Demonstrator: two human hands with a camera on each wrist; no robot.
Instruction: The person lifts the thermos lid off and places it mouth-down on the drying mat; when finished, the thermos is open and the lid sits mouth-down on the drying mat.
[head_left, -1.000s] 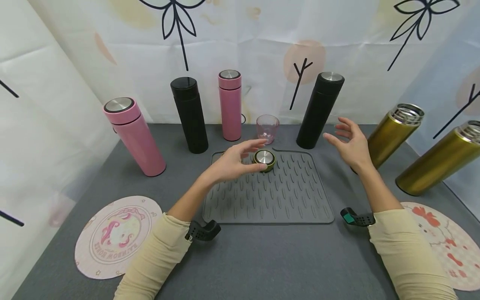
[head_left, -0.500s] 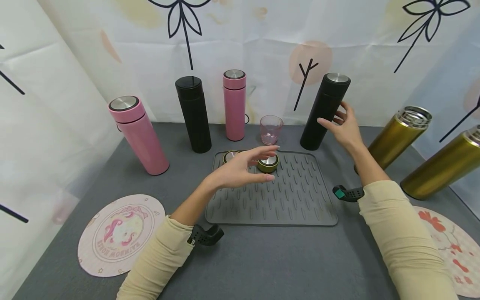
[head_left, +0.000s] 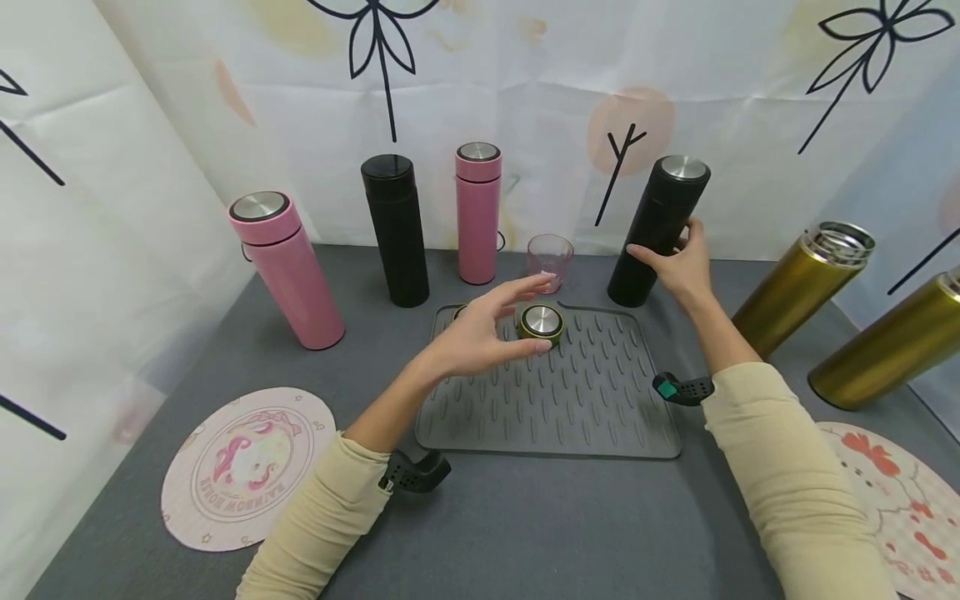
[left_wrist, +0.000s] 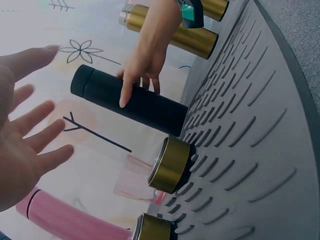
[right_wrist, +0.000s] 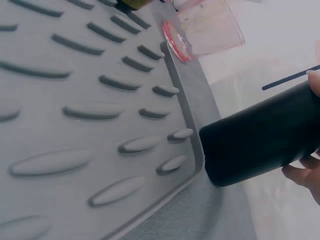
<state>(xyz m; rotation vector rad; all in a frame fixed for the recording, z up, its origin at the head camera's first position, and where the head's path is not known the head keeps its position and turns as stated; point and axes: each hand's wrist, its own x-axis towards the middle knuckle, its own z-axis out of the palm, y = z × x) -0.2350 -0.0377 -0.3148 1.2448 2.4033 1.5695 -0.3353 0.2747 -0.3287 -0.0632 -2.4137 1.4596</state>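
Note:
My right hand (head_left: 682,260) grips the black thermos bottle (head_left: 660,221) with the silver-topped lid at the back right, thumb on its near side. The bottle stands just behind the grey ridged mat (head_left: 570,400). In the right wrist view, the lower part of this black thermos bottle (right_wrist: 260,137) shows past the mat's corner, with fingertips at the frame edge. My left hand (head_left: 476,333) hovers over the mat, fingers spread and holding nothing. Beside its fingers sits a gold lid (head_left: 542,322); a second gold lid (left_wrist: 152,227) is mostly hidden behind the hand in the head view.
A pink thermos (head_left: 288,275) stands at left; another black thermos (head_left: 397,237) and a second pink thermos (head_left: 477,217) stand at the back. Near them is a pink glass (head_left: 550,254). Two lidless gold bottles (head_left: 798,287) stand right. Round placemats (head_left: 247,467) lie on either side.
My right hand has moved left from beside the gold bottle to the black thermos and taken hold of it. The left hand stays over the mat. The head view has shifted slightly.

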